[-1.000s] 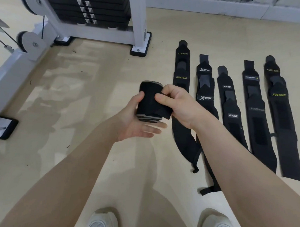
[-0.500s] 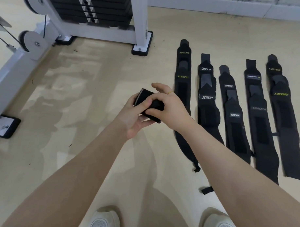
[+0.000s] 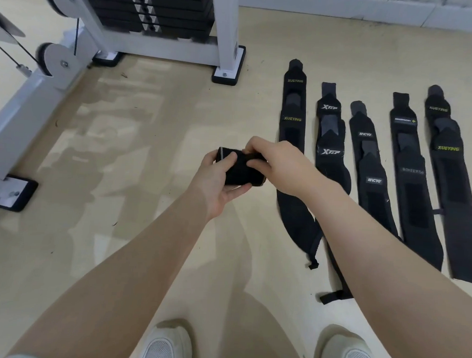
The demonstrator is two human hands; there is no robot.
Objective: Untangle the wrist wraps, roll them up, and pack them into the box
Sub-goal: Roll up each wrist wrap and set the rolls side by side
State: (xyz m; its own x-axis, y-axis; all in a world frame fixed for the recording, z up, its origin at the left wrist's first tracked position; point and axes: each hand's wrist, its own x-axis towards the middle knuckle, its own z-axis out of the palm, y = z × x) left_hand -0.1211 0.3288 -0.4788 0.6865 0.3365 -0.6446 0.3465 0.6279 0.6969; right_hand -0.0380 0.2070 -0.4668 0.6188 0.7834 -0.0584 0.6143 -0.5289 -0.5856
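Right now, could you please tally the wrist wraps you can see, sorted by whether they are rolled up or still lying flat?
Rolled wrist wrap, held in both hands: 1
Flat wrist wraps on the floor: 5, namely and
Total: 6

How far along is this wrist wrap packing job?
Early on. Untangling looks done: five flat wraps lie side by side on the floor. One rolled wrap is held by the left hand and right hand. Five remain unrolled; no box is in view.
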